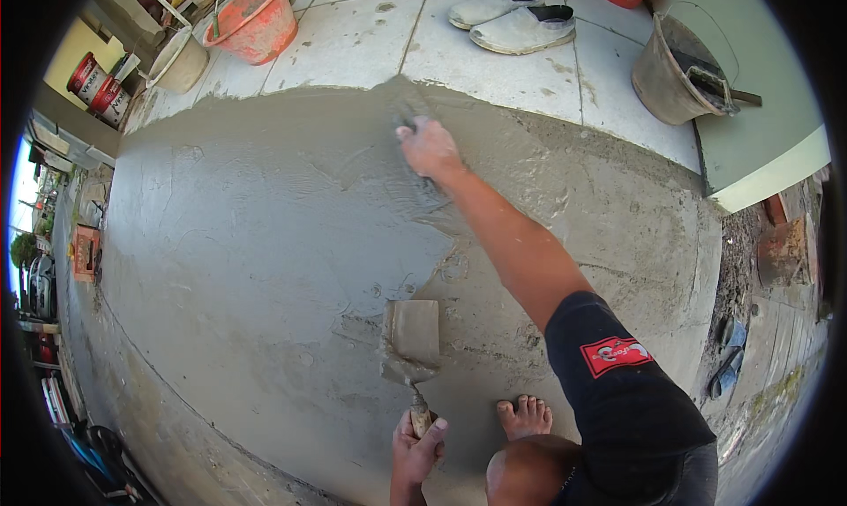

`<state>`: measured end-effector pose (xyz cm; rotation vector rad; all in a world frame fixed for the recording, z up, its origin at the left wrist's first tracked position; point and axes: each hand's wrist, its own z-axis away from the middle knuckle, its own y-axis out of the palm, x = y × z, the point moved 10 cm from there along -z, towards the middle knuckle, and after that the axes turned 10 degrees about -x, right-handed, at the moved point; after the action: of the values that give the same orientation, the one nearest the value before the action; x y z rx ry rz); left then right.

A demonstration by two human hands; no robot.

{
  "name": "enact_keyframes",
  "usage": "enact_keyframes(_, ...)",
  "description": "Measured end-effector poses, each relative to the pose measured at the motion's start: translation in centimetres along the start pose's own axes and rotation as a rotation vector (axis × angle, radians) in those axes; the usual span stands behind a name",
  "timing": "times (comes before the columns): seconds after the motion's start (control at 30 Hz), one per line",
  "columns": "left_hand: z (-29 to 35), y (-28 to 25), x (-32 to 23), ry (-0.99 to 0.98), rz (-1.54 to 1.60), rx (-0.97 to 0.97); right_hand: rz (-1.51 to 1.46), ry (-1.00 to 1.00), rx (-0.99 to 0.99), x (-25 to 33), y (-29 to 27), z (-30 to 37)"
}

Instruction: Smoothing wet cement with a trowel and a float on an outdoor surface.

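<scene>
My right hand (430, 148) is stretched far forward, fingers wrapped round a long, cement-covered finishing trowel (408, 109). That tool lies on the wet grey cement (282, 215), near where it meets the white tiles; its outline is slightly blurred. Close to me, my left hand (416, 449) grips the wooden handle of a square-bladed trowel (413, 329). The blade is coated in cement and points away from me, just over the edge between smooth and rough cement. My bare foot (526, 416) rests on the rough part.
White tiles (344, 43) border the far side, holding a red bucket (256, 21), a pale bucket (179, 60) and two light slip-on shoes (525, 29). A grey bucket with tools (675, 74) stands by the green wall at right. Blue sandals (727, 365) lie farther right.
</scene>
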<state>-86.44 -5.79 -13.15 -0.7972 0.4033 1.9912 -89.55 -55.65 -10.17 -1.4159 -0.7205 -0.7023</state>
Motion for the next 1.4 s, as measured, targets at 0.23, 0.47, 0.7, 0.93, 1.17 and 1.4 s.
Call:
enact_keyframes(0.23, 0.7, 0.3, -0.2, 0.021, 0.043, 0.037, -0.516, 0.378, -0.337, -15.5, -17.0, 11.0)
enact_keyframes(0.47, 1.0, -0.3, -0.1, -0.013, -0.013, -0.007, -0.853, 0.451, -0.262, -11.5, -9.8, 9.2)
enact_keyframes(0.7, 0.9, 0.1, 0.5, -0.061, 0.048, -0.033, -0.614, 0.241, 0.165, 2.2, 6.4, 1.2)
enact_keyframes(0.93, 1.2, -0.6, 0.4, -0.058, 0.039, -0.082, -0.054, -0.03, 0.339, 6.9, 8.9, 1.0)
enact_keyframes(1.17, 1.0, -1.4, -0.6, -0.034, -0.002, -0.075, -0.145, 0.108, -0.012, -5.9, -4.8, 2.0)
enact_keyframes(1.4, 0.4, -0.3, -1.3, 0.072, 0.014, 0.023, -0.353, 0.339, -0.345, -19.3, -25.7, 16.9)
